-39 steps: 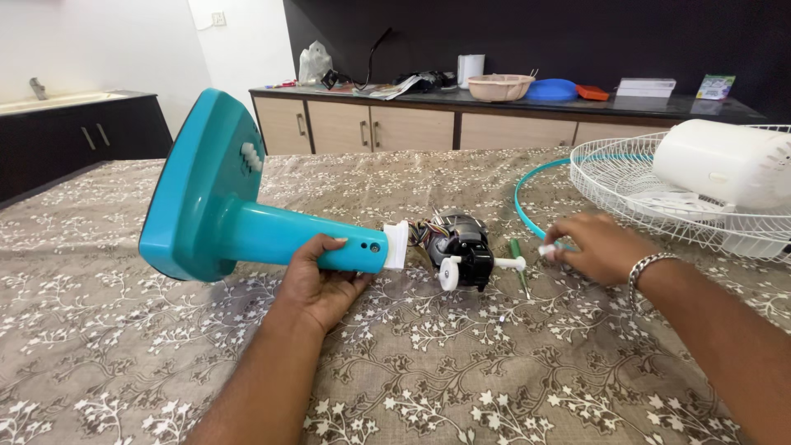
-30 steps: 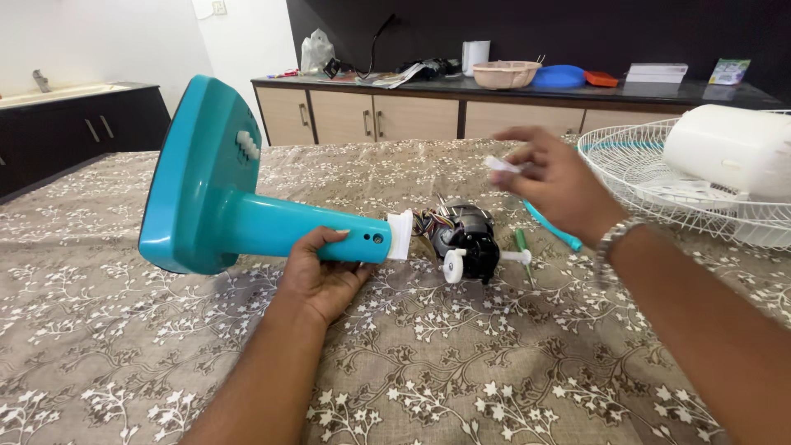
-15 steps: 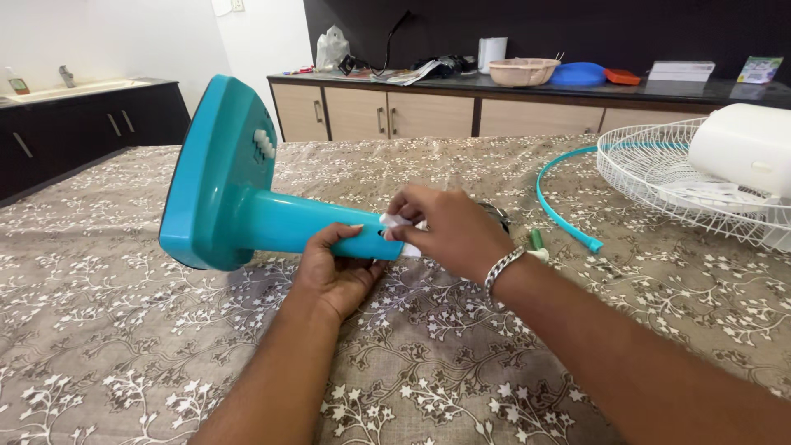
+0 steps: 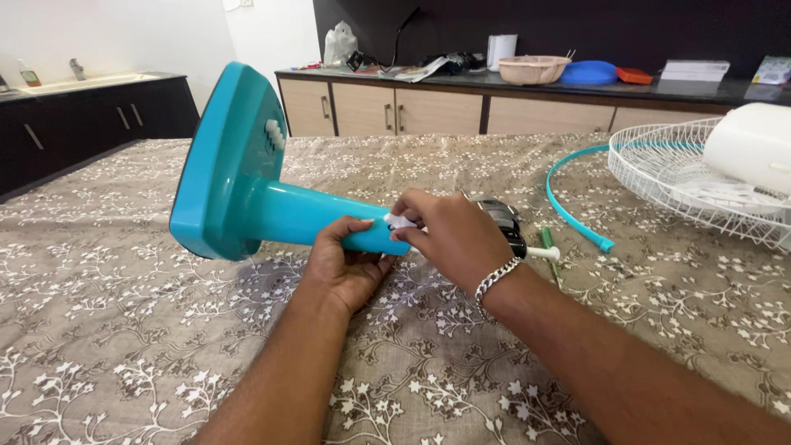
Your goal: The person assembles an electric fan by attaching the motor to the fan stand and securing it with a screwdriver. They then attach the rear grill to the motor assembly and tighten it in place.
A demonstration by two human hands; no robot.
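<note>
A teal fan stand (image 4: 247, 189) lies on its side on the table, its wide base at the left. My left hand (image 4: 346, 264) grips the neck of the stand from below. My right hand (image 4: 445, 235) pinches a small white plastic part (image 4: 399, 221) against the side of the neck near its end. The black fan motor (image 4: 504, 222) with a white shaft (image 4: 545, 253) sticks out behind my right hand, partly hidden by it.
A green screwdriver (image 4: 548, 247) lies by the motor. A teal ring (image 4: 573, 206), a white wire fan guard (image 4: 700, 181) and a white motor cover (image 4: 754, 148) sit at the right. A counter (image 4: 527, 91) with bowls stands behind the table's floral cloth (image 4: 124, 330).
My right hand picked up the small white part near the screwdriver, lifted it, and brought it left to the stand's neck. The left hand kept its grip on the stand.
</note>
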